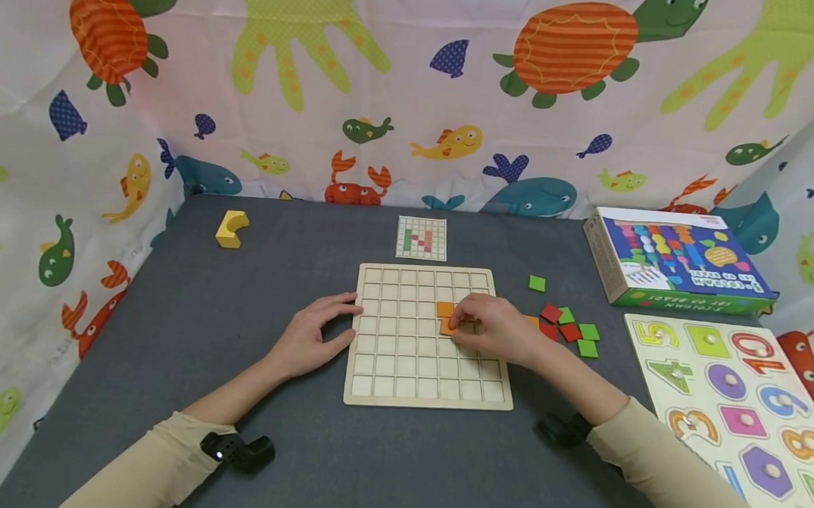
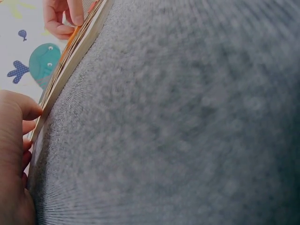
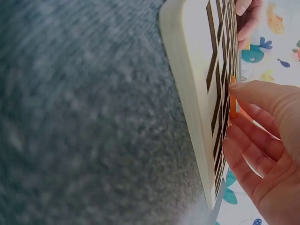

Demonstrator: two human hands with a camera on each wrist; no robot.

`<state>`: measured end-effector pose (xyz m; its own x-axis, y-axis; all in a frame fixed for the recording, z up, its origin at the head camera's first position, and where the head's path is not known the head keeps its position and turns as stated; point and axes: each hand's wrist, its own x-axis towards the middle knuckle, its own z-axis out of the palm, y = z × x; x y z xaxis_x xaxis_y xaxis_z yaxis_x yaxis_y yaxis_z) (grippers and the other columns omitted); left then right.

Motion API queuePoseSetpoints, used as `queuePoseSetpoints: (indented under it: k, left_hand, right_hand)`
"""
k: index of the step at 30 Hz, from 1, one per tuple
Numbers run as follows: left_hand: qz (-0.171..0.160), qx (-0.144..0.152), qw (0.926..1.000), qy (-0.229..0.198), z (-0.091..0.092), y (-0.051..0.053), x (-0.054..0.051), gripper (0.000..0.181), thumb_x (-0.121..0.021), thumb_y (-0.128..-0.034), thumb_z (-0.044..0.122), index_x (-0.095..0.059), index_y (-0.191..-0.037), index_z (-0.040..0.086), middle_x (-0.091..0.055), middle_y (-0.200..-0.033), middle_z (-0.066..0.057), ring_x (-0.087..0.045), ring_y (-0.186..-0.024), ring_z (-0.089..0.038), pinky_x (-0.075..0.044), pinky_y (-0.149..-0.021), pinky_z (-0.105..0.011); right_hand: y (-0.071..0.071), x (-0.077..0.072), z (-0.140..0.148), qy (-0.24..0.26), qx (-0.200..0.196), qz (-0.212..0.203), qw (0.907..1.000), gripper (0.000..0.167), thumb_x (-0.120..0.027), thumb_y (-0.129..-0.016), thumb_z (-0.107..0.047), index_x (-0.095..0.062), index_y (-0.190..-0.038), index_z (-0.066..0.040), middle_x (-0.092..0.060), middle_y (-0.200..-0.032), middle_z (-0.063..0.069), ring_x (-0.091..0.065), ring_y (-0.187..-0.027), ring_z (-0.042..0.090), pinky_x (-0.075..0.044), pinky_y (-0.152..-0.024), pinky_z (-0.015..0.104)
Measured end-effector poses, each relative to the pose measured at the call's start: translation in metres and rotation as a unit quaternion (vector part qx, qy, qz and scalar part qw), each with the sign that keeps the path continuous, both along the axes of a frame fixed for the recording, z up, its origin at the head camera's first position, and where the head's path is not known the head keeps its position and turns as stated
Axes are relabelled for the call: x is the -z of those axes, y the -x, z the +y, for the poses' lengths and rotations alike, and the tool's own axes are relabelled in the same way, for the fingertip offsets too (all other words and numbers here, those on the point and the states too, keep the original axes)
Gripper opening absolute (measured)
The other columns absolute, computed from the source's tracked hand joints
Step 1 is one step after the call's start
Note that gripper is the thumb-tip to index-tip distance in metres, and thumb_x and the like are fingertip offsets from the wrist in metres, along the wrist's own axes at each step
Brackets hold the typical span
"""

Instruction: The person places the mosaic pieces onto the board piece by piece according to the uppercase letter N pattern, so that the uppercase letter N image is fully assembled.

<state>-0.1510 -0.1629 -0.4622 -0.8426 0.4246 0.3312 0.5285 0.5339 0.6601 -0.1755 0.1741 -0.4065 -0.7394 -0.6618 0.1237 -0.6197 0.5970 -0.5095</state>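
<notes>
The right hand (image 1: 492, 324) pinches an orange tile (image 1: 446, 327) on the grid board (image 1: 395, 366), right of centre; a tilted release could strand it across ridges. The left hand (image 1: 311, 335), fingers relaxed, touches the board's left edge.

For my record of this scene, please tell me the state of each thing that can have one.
Board: flat, mostly unfilled
Left hand: touching board's edge
Right hand: pinching lower orange tile
Upper orange tile: in a square
Outer orange tile: partly hidden
Red tiles: loose
Green tiles: loose
Card: flat, face up
Box: lying flat
Number board: flat, partly cropped
Yellow block: untouched
</notes>
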Motion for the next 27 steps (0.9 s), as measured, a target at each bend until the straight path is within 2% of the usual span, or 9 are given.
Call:
queuePoseSetpoints:
  k: [6,16,22,27]
  left_hand:
    - [-0.004,0.002,1.0000,0.002,0.000,0.000,-0.001,0.037,-0.069,-0.0909,0.018,-0.065,-0.127,0.011,-0.050,-0.143,-0.009,-0.043,-0.134,-0.025,-0.037,-0.105,-0.051]
    - [-0.010,-0.001,0.9999,-0.003,0.002,-0.001,-0.002,0.039,-0.070,-0.0905,0.016,-0.063,-0.129,0.009,-0.050,-0.143,-0.011,-0.043,-0.135,-0.028,-0.035,-0.105,-0.054]
    - [-0.019,-0.023,0.9995,0.002,0.005,-0.001,-0.003,0.039,-0.068,-0.0920,0.019,-0.063,-0.129,0.011,-0.051,-0.142,-0.009,-0.044,-0.133,-0.027,-0.035,-0.105,-0.053]
    - [-0.027,-0.050,0.9983,-0.007,0.011,0.005,-0.003,0.038,-0.065,-0.0935,0.019,-0.062,-0.130,0.009,-0.053,-0.139,-0.009,-0.046,-0.131,-0.027,-0.036,-0.105,-0.051]
  right_hand:
    - [-0.002,-0.001,-0.002,-0.005,-0.001,-0.008,1.0000,0.011,-0.076,-0.084,-0.015,-0.069,-0.092,-0.017,-0.062,-0.094,-0.006,-0.056,-0.089,0.015,-0.048,-0.078,0.034]
    - [-0.003,0.002,0.000,0.004,-0.028,0.025,0.9993,0.011,-0.075,-0.085,-0.012,-0.070,-0.094,-0.015,-0.065,-0.101,-0.004,-0.056,-0.095,0.014,-0.049,-0.084,0.037]
    - [-0.004,0.001,0.005,0.003,-0.034,0.024,0.9991,0.013,-0.074,-0.087,-0.014,-0.073,-0.100,-0.016,-0.066,-0.108,-0.005,-0.057,-0.103,0.013,-0.049,-0.090,0.036]
    - [-0.004,-0.006,0.018,-0.014,-0.011,0.022,0.9996,0.014,-0.071,-0.090,-0.016,-0.073,-0.103,-0.017,-0.066,-0.108,-0.007,-0.057,-0.103,0.014,-0.050,-0.087,0.037]
